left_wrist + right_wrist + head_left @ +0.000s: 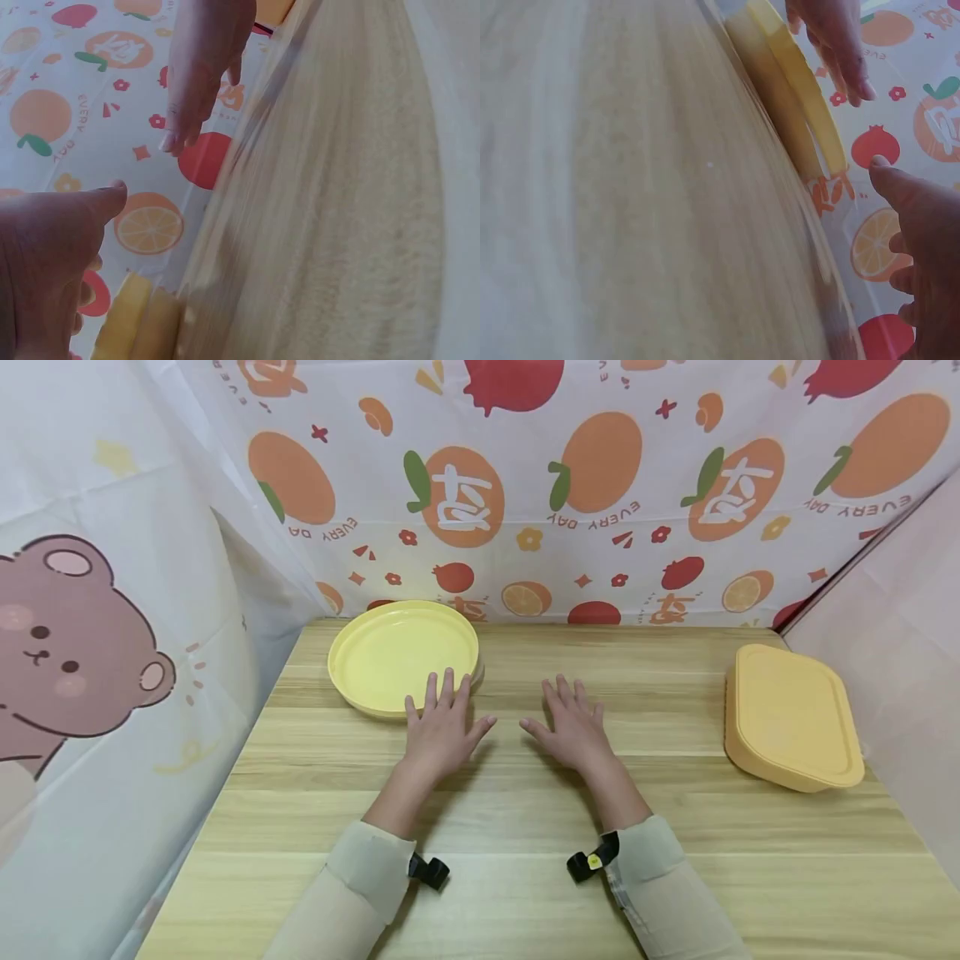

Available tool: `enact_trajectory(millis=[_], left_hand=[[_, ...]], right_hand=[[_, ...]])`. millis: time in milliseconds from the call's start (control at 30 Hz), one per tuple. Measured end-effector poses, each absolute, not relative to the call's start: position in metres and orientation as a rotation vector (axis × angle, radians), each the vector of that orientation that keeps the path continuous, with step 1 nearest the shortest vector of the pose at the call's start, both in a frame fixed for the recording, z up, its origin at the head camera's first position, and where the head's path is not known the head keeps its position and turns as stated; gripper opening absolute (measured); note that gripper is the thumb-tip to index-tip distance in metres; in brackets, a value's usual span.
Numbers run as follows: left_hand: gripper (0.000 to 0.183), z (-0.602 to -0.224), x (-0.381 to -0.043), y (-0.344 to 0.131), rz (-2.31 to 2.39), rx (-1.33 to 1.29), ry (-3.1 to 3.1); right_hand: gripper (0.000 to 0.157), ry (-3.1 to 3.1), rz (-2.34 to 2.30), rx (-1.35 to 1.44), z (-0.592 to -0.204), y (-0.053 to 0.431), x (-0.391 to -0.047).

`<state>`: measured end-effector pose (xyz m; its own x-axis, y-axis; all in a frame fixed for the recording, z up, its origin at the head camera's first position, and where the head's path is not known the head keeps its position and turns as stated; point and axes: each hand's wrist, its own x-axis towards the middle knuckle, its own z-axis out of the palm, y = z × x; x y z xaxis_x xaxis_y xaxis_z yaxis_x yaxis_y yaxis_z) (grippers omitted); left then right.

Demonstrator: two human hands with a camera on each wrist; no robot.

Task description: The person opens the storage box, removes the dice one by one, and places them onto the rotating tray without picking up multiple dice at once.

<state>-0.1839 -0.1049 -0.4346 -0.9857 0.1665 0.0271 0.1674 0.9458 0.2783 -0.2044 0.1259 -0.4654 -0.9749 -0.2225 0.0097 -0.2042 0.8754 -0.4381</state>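
Both hands are held over the middle of the wooden table, palms down with fingers spread, and neither holds anything. In the head view the left hand (441, 735) is nearest a round yellow tray-like lid or dish (405, 656), its fingertips overlapping the near rim. The right hand (576, 731) is a short way to the right, thumb pointing toward the left hand. Seen from the left wrist, the left hand (52, 247) hovers above the tabletop, with the right hand (202, 67) beyond it. From the right wrist, the round yellow piece (802, 90) appears edge-on, raised on a base.
A yellow-orange rectangular box with a lid (798, 718) stands at the table's right side. The wooden tabletop (510, 893) meets a fruit-print cloth (517, 552) at the back. White curtains hang on both sides, the left one (180, 677) with a bear print.
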Motion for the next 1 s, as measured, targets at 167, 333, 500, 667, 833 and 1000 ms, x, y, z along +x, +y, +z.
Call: enact_trajectory(millis=[167, 333, 500, 667, 833, 1000], left_hand=[[0.082, -0.435, -0.184, -0.103, -0.424, -0.273, -3.089], [0.081, -0.429, -0.185, -0.101, -0.416, -0.292, -3.063], [0.081, -0.423, -0.187, -0.093, -0.480, -0.344, -3.023], [0.079, -0.423, -0.192, -0.075, -0.626, -0.455, -2.968], [0.075, -0.423, -0.201, -0.054, -0.812, -0.574, -2.909], [0.072, -0.420, -0.206, -0.031, -0.991, -0.631, -2.893]], right_hand=[[0.086, 2.989, -0.688, -0.343, -0.464, 0.123, -0.203], [0.084, 3.011, -0.686, -0.357, -0.457, 0.125, -0.201], [0.086, 3.030, -0.663, -0.389, -0.446, 0.138, -0.199], [0.090, 3.050, -0.683, -0.348, -0.437, 0.177, -0.195], [0.089, 3.092, -0.742, -0.274, -0.425, 0.235, -0.189], [0.083, 3.188, -0.801, -0.201, -0.419, 0.306, -0.172]])
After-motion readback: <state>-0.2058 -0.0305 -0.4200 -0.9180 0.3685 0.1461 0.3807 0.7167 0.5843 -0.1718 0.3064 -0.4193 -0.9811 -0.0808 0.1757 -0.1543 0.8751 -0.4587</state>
